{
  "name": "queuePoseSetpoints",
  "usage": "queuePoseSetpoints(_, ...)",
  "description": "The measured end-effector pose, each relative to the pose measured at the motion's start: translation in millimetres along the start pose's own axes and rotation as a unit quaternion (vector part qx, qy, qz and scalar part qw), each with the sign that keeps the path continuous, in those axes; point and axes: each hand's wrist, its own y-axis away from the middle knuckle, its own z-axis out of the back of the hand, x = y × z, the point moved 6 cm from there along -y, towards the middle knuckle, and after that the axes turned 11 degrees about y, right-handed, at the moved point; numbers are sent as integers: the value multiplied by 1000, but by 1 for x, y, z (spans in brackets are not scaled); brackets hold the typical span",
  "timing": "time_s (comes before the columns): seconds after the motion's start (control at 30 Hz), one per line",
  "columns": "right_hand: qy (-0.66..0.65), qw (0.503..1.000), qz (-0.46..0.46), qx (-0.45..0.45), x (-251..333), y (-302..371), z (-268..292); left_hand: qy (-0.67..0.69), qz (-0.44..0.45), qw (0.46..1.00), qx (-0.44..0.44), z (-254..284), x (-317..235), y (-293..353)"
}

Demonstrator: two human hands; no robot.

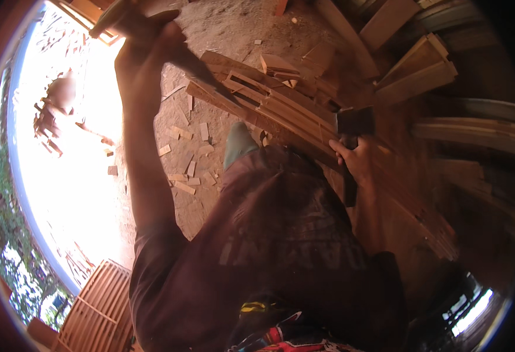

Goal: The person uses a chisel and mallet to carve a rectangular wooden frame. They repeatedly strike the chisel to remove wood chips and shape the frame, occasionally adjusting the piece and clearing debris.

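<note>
My left hand point(152, 50), raised at the upper left, is closed round the wooden handle of what looks like a handsaw. The saw's dark blade point(201, 73) slants down to the right, its lower end over the timber; motion blurs it. Slotted wooden lengths point(269, 100) lie side by side across the space in front of me. Over their right part my right hand point(357, 159) grips a mallet by its handle, with the thumb stretched toward the head. The mallet's dark, blocky head point(355, 122) points away from me.
Small wood offcuts point(191, 169) litter the dirt floor. Stacked boards point(468, 129) crowd the right side, with angled wooden pieces point(416, 67) beyond. A slatted wooden panel point(96, 311) stands at the lower left. Another person point(58, 108) is in the glare outside.
</note>
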Motion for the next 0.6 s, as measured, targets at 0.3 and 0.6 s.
queuePoseSetpoints(0.3, -67, 977, -113, -170, 28, 55, -41, 108, 108, 987, -44, -73, 44, -39)
queuePoseSetpoints(0.6, -78, 951, -178, -242, 28, 93, -83, 270, 156, 916, 251, -85, 92, -51)
